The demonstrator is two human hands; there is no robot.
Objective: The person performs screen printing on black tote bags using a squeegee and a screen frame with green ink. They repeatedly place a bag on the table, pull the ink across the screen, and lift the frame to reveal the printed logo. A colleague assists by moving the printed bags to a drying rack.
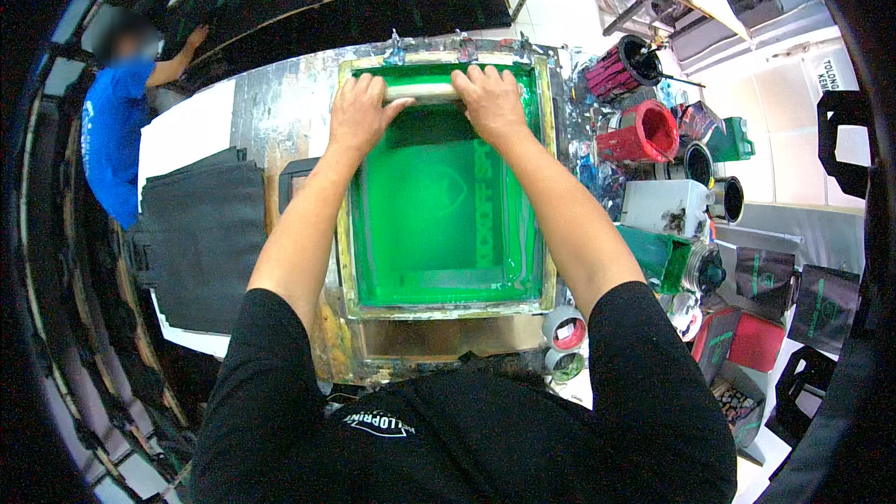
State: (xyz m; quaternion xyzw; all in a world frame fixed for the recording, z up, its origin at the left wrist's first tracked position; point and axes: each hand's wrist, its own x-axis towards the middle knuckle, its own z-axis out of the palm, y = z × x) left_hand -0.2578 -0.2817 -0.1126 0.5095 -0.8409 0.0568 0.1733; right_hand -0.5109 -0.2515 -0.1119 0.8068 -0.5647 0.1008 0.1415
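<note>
Both my arms stretch forward over a screen printing frame (549, 224) whose mesh (411, 215) is coated in green ink. At its far end a squeegee (420, 91) with a pale handle lies crosswise, with a darker green band just below it. My left hand (362, 112) is wrapped over the handle's left end, thumb pointing inward. Around the right end my right hand (492, 105) is closed the same way. The squeegee's blade is hidden under the handle and fingers. Two metal clamps (396, 49) sit at the frame's far edge.
Dark sheets (201, 224) are stacked at left; beyond them stands a person in a blue shirt (114, 140). Along the right are a red ink can (644, 131), a magenta-streaked bucket (623, 67) and a green-stained container (658, 257). Tape rolls (564, 327) lie by the frame's near right corner.
</note>
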